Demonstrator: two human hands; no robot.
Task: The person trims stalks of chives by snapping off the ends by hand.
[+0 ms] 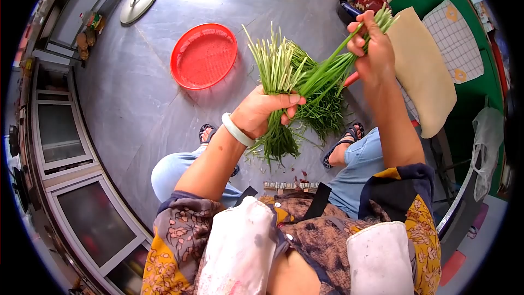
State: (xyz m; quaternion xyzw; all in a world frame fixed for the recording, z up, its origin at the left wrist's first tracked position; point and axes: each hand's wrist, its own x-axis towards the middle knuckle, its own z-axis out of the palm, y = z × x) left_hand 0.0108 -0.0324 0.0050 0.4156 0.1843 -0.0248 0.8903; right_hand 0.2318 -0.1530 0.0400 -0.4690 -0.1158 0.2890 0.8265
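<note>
My left hand is closed round a thick bunch of green chives, pale stem ends up and leafy ends hanging below the fist. A pale bangle circles that wrist. Up and to the right, my right hand pinches the stem ends of a thinner bundle of chives. That bundle slants down to my left hand, its lower part meeting the thumb and fingers there. Beneath both hands, a loose pile of chives lies on the floor, partly hidden by the held bunches.
A round red plastic basket stands on the grey floor ahead left. Scraps of leaf lie near my feet. At right is a green seat with a beige cushion. Glass-fronted cabinets line the left; a fan base stands beyond.
</note>
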